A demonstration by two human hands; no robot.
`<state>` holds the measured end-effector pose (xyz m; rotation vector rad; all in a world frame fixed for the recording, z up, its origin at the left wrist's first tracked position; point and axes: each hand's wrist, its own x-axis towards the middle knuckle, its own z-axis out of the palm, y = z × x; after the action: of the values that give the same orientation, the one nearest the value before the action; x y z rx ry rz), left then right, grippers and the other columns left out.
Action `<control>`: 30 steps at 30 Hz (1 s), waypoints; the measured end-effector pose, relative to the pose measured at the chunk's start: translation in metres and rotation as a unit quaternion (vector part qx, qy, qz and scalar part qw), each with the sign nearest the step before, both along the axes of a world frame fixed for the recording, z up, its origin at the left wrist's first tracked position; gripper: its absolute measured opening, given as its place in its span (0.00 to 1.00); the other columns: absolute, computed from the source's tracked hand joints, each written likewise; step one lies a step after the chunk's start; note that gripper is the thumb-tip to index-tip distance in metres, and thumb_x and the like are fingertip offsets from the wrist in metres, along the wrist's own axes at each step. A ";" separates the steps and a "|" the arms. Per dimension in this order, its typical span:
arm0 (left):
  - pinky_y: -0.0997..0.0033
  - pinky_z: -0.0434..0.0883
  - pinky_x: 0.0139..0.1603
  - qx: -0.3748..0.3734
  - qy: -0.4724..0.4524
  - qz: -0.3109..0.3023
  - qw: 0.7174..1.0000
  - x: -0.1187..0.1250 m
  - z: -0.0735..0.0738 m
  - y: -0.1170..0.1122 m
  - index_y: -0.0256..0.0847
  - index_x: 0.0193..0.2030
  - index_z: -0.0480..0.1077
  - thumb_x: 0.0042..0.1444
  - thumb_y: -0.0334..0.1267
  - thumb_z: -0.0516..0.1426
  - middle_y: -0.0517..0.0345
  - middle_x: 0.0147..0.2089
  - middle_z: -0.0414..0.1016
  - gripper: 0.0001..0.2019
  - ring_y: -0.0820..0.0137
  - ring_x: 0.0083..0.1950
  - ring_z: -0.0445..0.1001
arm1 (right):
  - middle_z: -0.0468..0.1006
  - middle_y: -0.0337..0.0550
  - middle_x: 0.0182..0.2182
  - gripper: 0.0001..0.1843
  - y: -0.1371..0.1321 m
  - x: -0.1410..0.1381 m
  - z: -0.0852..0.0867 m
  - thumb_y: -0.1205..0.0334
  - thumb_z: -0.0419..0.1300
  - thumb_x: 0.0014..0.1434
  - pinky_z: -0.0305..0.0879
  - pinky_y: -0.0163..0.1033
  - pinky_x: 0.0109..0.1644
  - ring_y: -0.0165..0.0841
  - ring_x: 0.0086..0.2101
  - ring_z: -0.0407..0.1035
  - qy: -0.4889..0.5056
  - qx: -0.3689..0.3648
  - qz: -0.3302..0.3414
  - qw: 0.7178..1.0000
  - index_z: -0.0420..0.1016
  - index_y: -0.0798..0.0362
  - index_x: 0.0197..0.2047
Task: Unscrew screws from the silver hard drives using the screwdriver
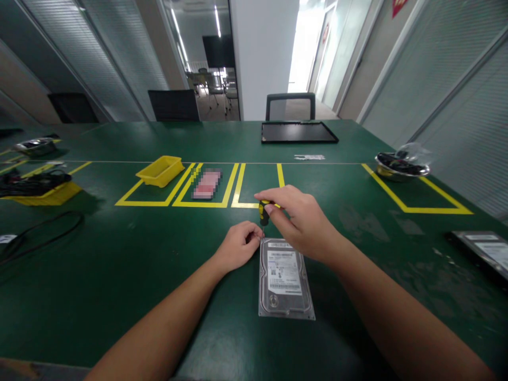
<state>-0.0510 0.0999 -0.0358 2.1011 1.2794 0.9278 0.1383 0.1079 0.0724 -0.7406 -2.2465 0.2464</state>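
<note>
A silver hard drive (286, 307) with a white label lies flat on the green table in front of me. My right hand (304, 219) grips a short yellow-and-black screwdriver (264, 216), held upright with its tip at the drive's far left corner. At that same corner my left hand (238, 246) is closed, thumb and finger pinched beside the screwdriver tip. Whatever those fingertips hold, if anything, is too small to make out. My right hand hides part of the drive's far right edge.
Yellow tape marks off areas on the table (151, 317). A yellow bin (161, 172) and a blurred pink item (207, 185) stand beyond my left hand. Farther off lies a black screen panel (299, 132). Right are a metal bowl of cables (401, 165) and another hard drive (484, 251).
</note>
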 end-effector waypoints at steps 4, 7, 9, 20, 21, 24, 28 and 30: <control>0.73 0.62 0.35 0.002 0.000 0.004 1.000 0.001 0.002 0.000 0.38 0.31 0.70 0.55 0.27 0.54 0.62 0.30 0.70 0.06 0.72 0.32 0.68 | 0.80 0.48 0.46 0.16 0.000 0.000 0.000 0.67 0.50 0.66 0.66 0.44 0.51 0.35 0.45 0.71 0.000 -0.002 0.003 1.000 0.75 0.58 0.52; 0.73 0.63 0.35 0.006 0.002 0.003 1.000 0.002 0.003 -0.001 0.38 0.30 0.69 0.55 0.27 0.53 0.61 0.30 0.71 0.06 0.72 0.32 0.69 | 0.80 0.50 0.47 0.16 0.000 -0.001 0.001 0.67 0.50 0.67 0.66 0.45 0.52 0.36 0.46 0.71 0.005 0.013 0.008 1.000 0.75 0.59 0.52; 0.72 0.63 0.35 0.007 0.005 0.002 1.000 0.002 0.003 -0.001 0.38 0.30 0.70 0.56 0.27 0.53 0.61 0.30 0.71 0.06 0.72 0.32 0.69 | 0.80 0.51 0.46 0.16 0.000 -0.002 0.002 0.67 0.50 0.67 0.67 0.45 0.51 0.36 0.45 0.72 0.007 0.030 0.007 1.000 0.75 0.61 0.51; 0.72 0.61 0.35 0.010 0.009 0.004 1.000 0.001 0.002 -0.001 0.39 0.31 0.69 0.55 0.27 0.54 0.62 0.30 0.70 0.06 0.72 0.32 0.67 | 0.80 0.48 0.41 0.12 0.004 -0.002 -0.003 0.66 0.54 0.66 0.67 0.42 0.49 0.35 0.43 0.72 0.011 0.046 -0.015 0.999 0.77 0.59 0.47; 0.73 0.61 0.34 0.010 0.007 0.004 1.000 0.001 0.001 -0.001 0.39 0.31 0.69 0.55 0.27 0.54 0.62 0.30 0.69 0.06 0.72 0.32 0.66 | 0.80 0.48 0.40 0.11 0.004 -0.002 -0.003 0.65 0.55 0.66 0.67 0.41 0.49 0.35 0.42 0.72 0.013 0.043 -0.014 0.999 0.77 0.59 0.46; 0.73 0.60 0.34 0.012 0.004 0.002 1.000 0.001 0.001 -0.002 0.39 0.31 0.69 0.55 0.26 0.54 0.63 0.30 0.68 0.06 0.72 0.31 0.65 | 0.79 0.47 0.38 0.10 0.003 -0.002 -0.002 0.63 0.57 0.65 0.66 0.40 0.46 0.34 0.40 0.71 0.011 0.039 -0.021 0.999 0.77 0.59 0.44; 0.72 0.60 0.34 0.004 0.011 -0.012 1.000 0.003 0.002 -0.004 0.39 0.31 0.68 0.54 0.27 0.54 0.63 0.30 0.66 0.04 0.72 0.32 0.65 | 0.78 0.47 0.37 0.10 0.002 -0.002 0.001 0.62 0.58 0.65 0.66 0.40 0.45 0.34 0.39 0.71 0.001 0.034 -0.030 0.999 0.76 0.58 0.44; 0.72 0.60 0.34 -0.008 0.020 -0.026 0.999 0.003 0.004 -0.006 0.39 0.33 0.68 0.55 0.30 0.55 0.63 0.30 0.66 0.02 0.71 0.32 0.65 | 0.79 0.47 0.37 0.09 0.002 -0.002 0.002 0.63 0.57 0.65 0.66 0.40 0.45 0.34 0.39 0.71 -0.002 0.033 -0.032 0.999 0.76 0.58 0.44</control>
<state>-0.0477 0.0943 -0.0320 2.1407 1.2409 0.8552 0.1368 0.1099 0.0740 -0.7761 -2.2195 0.1387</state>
